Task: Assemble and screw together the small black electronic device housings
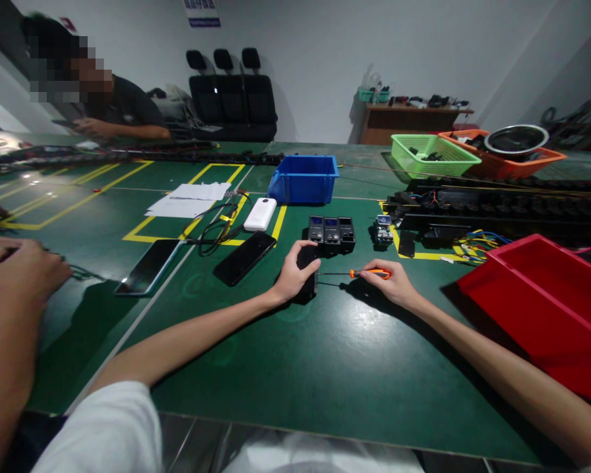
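My left hand (295, 272) is closed around a black rectangular module (309, 284) on the green table, with the thumb lying over its top. From the right, my right hand (387, 281) grips an orange-and-black screwdriver (372, 273). Its thin shaft points left and the tip reaches the module's right side; whether it sits in a screw is too small to tell. Just beyond my left hand stands a row of similar black modules (331, 231). A small metal-and-black part (383, 231) lies to the right of that row.
A blue bin (308, 180) stands behind the modules, and a red bin (542, 309) at the right. Left are a white power bank (260, 215), two phones (245, 258), cables and papers (190, 200). A co-worker's hand (20, 269) is at the left edge; another person sits across the table.
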Action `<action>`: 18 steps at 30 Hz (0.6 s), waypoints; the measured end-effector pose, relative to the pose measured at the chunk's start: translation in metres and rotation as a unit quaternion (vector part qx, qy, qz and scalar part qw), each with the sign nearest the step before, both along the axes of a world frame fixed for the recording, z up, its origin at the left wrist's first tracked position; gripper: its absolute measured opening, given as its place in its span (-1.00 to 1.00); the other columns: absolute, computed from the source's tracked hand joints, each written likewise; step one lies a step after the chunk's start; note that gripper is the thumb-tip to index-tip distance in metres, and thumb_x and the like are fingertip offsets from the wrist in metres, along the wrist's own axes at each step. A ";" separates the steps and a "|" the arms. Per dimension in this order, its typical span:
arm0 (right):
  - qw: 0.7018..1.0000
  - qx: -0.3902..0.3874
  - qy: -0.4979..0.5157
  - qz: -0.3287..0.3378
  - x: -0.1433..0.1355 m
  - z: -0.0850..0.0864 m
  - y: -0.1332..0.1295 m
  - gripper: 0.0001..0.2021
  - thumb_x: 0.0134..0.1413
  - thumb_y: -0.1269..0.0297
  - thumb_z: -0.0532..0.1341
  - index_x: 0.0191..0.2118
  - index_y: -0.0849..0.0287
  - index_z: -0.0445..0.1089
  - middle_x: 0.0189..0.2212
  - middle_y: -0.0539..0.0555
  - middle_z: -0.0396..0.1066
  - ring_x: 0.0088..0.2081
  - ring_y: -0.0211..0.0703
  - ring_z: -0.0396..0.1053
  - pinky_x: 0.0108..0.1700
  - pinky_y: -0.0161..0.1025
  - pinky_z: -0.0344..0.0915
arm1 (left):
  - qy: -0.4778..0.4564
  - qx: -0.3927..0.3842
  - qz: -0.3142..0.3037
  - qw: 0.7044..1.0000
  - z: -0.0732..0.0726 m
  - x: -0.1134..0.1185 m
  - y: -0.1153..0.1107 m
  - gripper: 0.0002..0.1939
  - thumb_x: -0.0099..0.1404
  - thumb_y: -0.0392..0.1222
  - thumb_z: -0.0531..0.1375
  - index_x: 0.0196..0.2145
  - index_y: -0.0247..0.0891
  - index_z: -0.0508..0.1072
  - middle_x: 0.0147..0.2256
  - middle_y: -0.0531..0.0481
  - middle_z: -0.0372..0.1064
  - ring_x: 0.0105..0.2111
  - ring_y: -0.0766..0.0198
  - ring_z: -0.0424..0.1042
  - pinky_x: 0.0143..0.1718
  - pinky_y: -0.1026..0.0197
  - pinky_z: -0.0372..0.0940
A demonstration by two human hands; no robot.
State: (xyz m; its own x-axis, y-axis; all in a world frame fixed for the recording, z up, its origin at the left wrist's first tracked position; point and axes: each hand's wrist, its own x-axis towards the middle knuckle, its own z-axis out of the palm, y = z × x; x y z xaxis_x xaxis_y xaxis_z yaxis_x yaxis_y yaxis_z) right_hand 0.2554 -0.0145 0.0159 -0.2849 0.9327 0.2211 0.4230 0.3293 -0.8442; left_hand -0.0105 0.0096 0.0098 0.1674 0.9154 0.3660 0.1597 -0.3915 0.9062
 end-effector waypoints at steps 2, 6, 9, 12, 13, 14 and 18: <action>1.000 0.001 0.002 -0.002 0.000 0.001 -0.001 -0.70 0.10 0.03 0.26 -0.32 0.21 0.50 -0.41 0.09 0.49 -0.37 -0.14 0.38 -0.34 -0.25 0.24 | -0.001 -0.002 -0.002 1.000 0.000 0.000 0.000 -0.65 0.23 -0.12 0.23 -0.03 -0.20 0.33 -0.15 -0.01 0.31 -0.21 0.25 0.33 -0.11 0.19 0.25; 1.000 -0.004 0.007 -0.007 -0.001 0.003 -0.003 -0.69 0.09 0.02 0.27 -0.31 0.20 0.50 -0.39 0.10 0.51 -0.36 -0.12 0.41 -0.34 -0.24 0.29 | 0.000 -0.005 -0.003 1.000 0.000 0.000 0.000 -0.64 0.23 -0.10 0.23 -0.03 -0.20 0.33 -0.15 -0.02 0.31 -0.21 0.25 0.33 -0.11 0.18 0.26; 1.000 -0.005 0.011 -0.007 -0.001 0.003 -0.004 -0.69 0.07 0.01 0.28 -0.30 0.20 0.50 -0.37 0.11 0.52 -0.35 -0.10 0.42 -0.33 -0.22 0.31 | 0.003 -0.005 0.000 1.000 0.001 0.000 0.000 -0.64 0.23 -0.10 0.23 -0.04 -0.20 0.33 -0.15 -0.01 0.31 -0.21 0.25 0.33 -0.11 0.18 0.27; 1.000 -0.011 0.015 -0.012 -0.002 0.003 -0.003 -0.68 0.06 0.00 0.29 -0.30 0.20 0.50 -0.38 0.10 0.52 -0.37 -0.13 0.41 -0.35 -0.23 0.29 | 0.005 -0.006 0.003 1.000 0.001 0.000 0.000 -0.65 0.23 -0.10 0.23 -0.04 -0.20 0.34 -0.16 -0.01 0.31 -0.22 0.25 0.33 -0.12 0.19 0.27; 1.000 -0.013 0.017 -0.015 -0.002 0.002 -0.003 -0.68 0.05 0.01 0.29 -0.31 0.20 0.50 -0.40 0.10 0.51 -0.38 -0.14 0.40 -0.36 -0.24 0.28 | 0.006 -0.007 0.004 1.000 0.001 0.000 0.001 -0.65 0.23 -0.10 0.23 -0.04 -0.20 0.34 -0.16 -0.01 0.32 -0.22 0.25 0.33 -0.13 0.19 0.27; 1.000 -0.016 0.020 -0.017 -0.002 0.002 -0.003 -0.68 0.05 0.01 0.30 -0.32 0.21 0.50 -0.40 0.09 0.50 -0.39 -0.16 0.39 -0.36 -0.25 0.27 | 0.006 -0.007 0.005 1.000 0.000 0.000 0.001 -0.65 0.23 -0.10 0.23 -0.04 -0.20 0.34 -0.16 -0.01 0.32 -0.23 0.25 0.33 -0.14 0.19 0.27; 0.999 -0.038 0.032 -0.022 -0.003 0.001 -0.002 -0.66 0.08 -0.02 0.27 -0.35 0.21 0.48 -0.52 0.01 0.39 -0.50 -0.26 0.27 -0.45 -0.30 0.15 | 0.008 -0.011 0.008 1.000 -0.001 -0.001 0.001 -0.65 0.23 -0.11 0.23 -0.04 -0.19 0.34 -0.18 0.00 0.31 -0.26 0.27 0.32 -0.18 0.21 0.28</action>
State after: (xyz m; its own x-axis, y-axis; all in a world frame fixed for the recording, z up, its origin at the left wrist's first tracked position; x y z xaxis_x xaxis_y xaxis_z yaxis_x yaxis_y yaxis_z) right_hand 0.2519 -0.0169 0.0166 -0.2317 0.9585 0.1664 0.3804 0.2467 -0.8913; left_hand -0.0111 0.0108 0.0090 0.1578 0.9257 0.3438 0.1802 -0.3693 0.9116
